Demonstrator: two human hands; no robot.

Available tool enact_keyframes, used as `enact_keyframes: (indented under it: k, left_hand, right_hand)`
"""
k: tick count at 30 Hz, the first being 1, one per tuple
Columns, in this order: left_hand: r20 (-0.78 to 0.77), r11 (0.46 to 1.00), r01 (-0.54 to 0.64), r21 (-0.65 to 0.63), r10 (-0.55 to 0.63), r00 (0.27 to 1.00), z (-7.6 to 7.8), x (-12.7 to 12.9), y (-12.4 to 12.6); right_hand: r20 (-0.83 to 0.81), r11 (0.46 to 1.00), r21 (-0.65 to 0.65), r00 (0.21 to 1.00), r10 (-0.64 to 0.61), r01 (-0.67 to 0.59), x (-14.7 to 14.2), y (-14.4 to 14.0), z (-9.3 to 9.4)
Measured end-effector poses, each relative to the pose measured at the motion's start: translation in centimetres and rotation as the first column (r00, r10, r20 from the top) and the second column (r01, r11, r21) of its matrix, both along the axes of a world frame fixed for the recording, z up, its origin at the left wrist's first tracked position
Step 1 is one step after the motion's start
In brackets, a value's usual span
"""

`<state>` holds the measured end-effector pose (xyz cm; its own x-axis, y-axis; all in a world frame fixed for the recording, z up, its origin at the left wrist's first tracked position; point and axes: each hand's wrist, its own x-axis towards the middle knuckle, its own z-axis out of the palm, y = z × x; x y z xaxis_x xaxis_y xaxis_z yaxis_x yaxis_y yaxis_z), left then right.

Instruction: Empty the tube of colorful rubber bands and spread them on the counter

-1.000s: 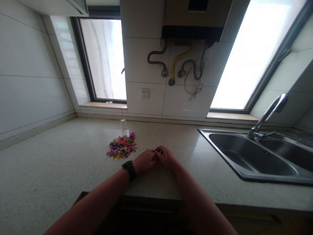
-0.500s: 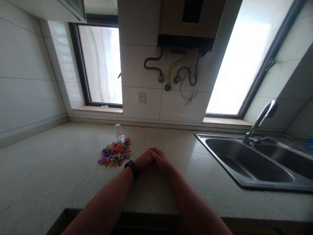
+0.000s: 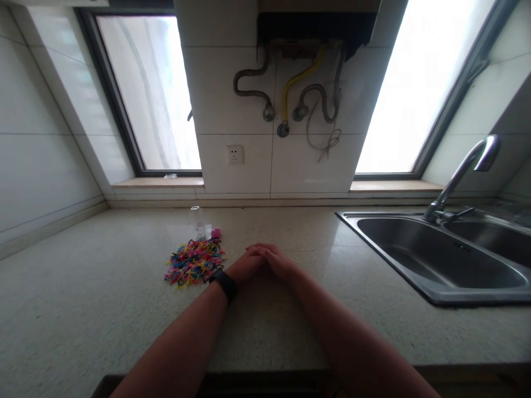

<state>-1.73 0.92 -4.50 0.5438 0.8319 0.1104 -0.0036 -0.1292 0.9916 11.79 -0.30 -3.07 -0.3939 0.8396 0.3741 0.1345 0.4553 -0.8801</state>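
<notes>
My left hand (image 3: 245,267), with a black watch (image 3: 223,283) at its wrist, rests on the countertop. Over it lies my right hand (image 3: 279,261), its fingers laid across the left hand with no object in them. Most of the left fingers are hidden underneath. Left of the hands is a loose heap of small multicoloured bands (image 3: 194,261), close to the watch. Just behind the heap are a clear plastic bottle or tube (image 3: 199,222) and a small pink piece (image 3: 216,233), perhaps a cap.
A steel double sink (image 3: 431,254) with a chrome faucet (image 3: 460,177) is set into the speckled countertop (image 3: 103,298) on the right. On the back wall are a socket (image 3: 234,155) and several hoses under a heater (image 3: 315,30). Windows stand on both sides.
The camera has tipped down and moved nearer, so the wall fittings sit higher in view and the sink farther right. Both hands stay folded together; the heap and bottle look unmoved.
</notes>
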Motion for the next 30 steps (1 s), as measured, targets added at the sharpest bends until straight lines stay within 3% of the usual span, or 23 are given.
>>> enact_keyframes:
  k: [8, 12, 15, 18, 21, 23, 25, 26, 28, 30]
  left_hand:
    - [0.012, 0.996, 0.013, 0.088, -0.014, 1.0, 0.8, -0.1, -0.8]
    - [-0.009, 0.975, 0.098, 0.2, -0.098, 0.995, 1.6, 0.2, -1.2]
    - [-0.047, 0.97, 0.138, 0.198, -0.132, 0.99, 1.7, 0.3, -1.2]
    - [-0.155, 0.956, 0.152, 0.253, -0.115, 0.981, 1.9, 0.0, -1.0]
    - [-0.299, 0.914, 0.13, 0.385, -0.009, 0.954, 3.0, -0.5, -2.1]
    - [-0.169, 0.911, 0.017, 0.413, 0.058, 0.984, 4.7, -0.3, -4.6]
    - [0.139, 0.965, 0.03, 0.26, -0.068, 0.988, 6.6, 0.2, -8.9]
    - [0.292, 0.976, 0.128, 0.174, -0.175, 0.94, 7.5, 0.6, -11.4]
    - [0.463, 0.922, 0.368, 0.123, -0.381, 0.8, 9.0, 1.2, -16.9]
    - [0.342, 0.853, 0.502, 0.141, -0.518, 0.784, 9.7, 1.5, -21.7]
  right_hand:
    - [0.154, 0.999, 0.046, 0.988, 0.011, -0.018, 0.8, -0.8, 1.4]
    - [0.203, 0.999, 0.049, 0.979, -0.014, 0.004, 1.2, -0.7, 1.1]
    - [0.232, 0.998, 0.019, 0.971, -0.063, 0.06, 1.6, -0.4, 0.4]
    - [0.205, 0.995, 0.017, 0.973, -0.102, 0.1, 1.9, 0.1, -0.1]
    - [0.076, 0.996, -0.031, 0.994, -0.084, 0.086, 2.2, 0.7, -0.5]
    - [-0.018, 0.992, -0.09, 0.995, -0.093, 0.091, 2.4, 1.0, -0.8]
    - [-0.076, 0.981, -0.152, 0.988, -0.133, 0.12, 2.5, 1.4, -1.1]
    - [-0.089, 0.975, -0.182, 0.986, -0.142, 0.124, 2.5, 1.7, -1.4]
    - [-0.105, 0.967, -0.229, 0.985, -0.134, 0.107, 2.5, 2.1, -1.8]
    - [-0.118, 0.963, -0.257, 0.986, -0.115, 0.081, 2.6, 2.4, -2.1]
